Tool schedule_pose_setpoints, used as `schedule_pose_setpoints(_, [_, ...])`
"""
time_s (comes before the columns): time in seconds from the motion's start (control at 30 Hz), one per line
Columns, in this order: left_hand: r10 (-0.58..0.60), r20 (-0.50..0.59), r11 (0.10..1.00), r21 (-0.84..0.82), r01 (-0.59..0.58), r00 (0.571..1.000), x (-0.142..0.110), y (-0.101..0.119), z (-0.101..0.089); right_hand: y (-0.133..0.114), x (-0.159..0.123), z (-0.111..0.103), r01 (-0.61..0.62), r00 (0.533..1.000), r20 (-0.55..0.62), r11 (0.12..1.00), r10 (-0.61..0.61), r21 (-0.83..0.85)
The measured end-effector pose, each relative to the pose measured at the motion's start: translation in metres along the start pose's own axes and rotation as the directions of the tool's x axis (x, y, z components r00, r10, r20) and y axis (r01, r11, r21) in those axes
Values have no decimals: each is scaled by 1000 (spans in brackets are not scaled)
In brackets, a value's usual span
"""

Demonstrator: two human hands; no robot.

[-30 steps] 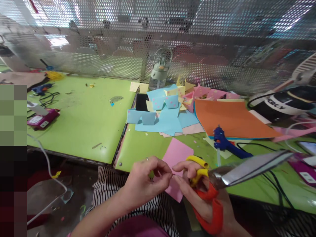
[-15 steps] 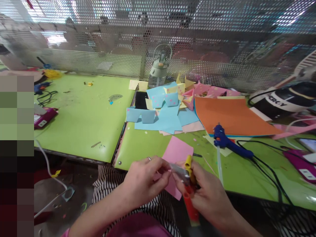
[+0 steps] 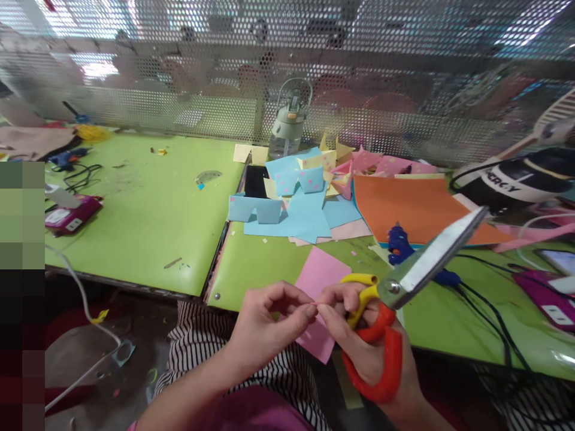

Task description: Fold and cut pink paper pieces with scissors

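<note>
The thumb and forefinger of my left hand (image 3: 272,317) are pinched on a tiny pink paper piece (image 3: 313,303), mostly hidden by the fingers. My right hand (image 3: 372,353) has large scissors with one yellow and one red handle (image 3: 393,365) hooked over its fingers, the blades pointing up and right. Its thumb and forefinger tips also meet at the tiny piece. Below both hands, a pink paper sheet (image 3: 321,269) lies across the table's front edge, its lower corner overhanging.
Blue paper glasses shapes (image 3: 255,209) and yellow and pink cut papers lie ahead. A blue glue gun (image 3: 399,242) rests on the right beside orange sheets (image 3: 404,206). A bottle (image 3: 287,129) stands against the perforated metal screen (image 3: 179,78). Cables (image 3: 498,326) trail at right.
The scissors have swung from between the hands, blades towards the left fingers, to pointing up and right. My right fingertips have come to meet the left ones at the tiny pink piece.
</note>
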State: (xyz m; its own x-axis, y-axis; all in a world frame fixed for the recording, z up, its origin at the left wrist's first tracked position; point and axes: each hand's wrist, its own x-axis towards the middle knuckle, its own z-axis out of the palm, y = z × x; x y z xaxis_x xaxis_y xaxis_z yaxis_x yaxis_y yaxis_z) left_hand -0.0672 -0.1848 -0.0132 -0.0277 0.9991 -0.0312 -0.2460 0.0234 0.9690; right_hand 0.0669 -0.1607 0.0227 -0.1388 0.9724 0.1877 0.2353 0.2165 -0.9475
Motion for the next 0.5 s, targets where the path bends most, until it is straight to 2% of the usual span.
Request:
schedule_pose_setpoints(0.07, [-1, 0, 1000, -20, 1, 1000, 1, 1, -1, 0, -1, 0, -4, 1000, 9, 1000, 4, 14])
schedule_pose_setpoints(0.13, [-42, 16, 995, -86, 43, 999, 4, 1, -4, 0, -2, -6, -33, 997, 68, 999, 32, 10])
schedule_pose_setpoints(0.23, [-121, 51, 965, -229, 130, 991, 8, 1, -10, 2, -2, -24, -90, 971, 203, 980, 125, -177])
schedule_pose_setpoints(0.3, [-141, 60, 936, -317, 152, 988, 10, 1, -14, 4, 0, -38, -87, 933, 295, 926, 205, -368])
schedule_pose_setpoints(0.37, [-132, 48, 911, -389, 140, 990, 11, 0, -16, 7, 1, -49, -42, 908, 336, 852, 250, -522])
schedule_pose_setpoints(0.5, [-103, 27, 895, -433, 105, 994, 12, -1, -16, 14, -1, -59, 44, 905, 335, 725, 263, -687])
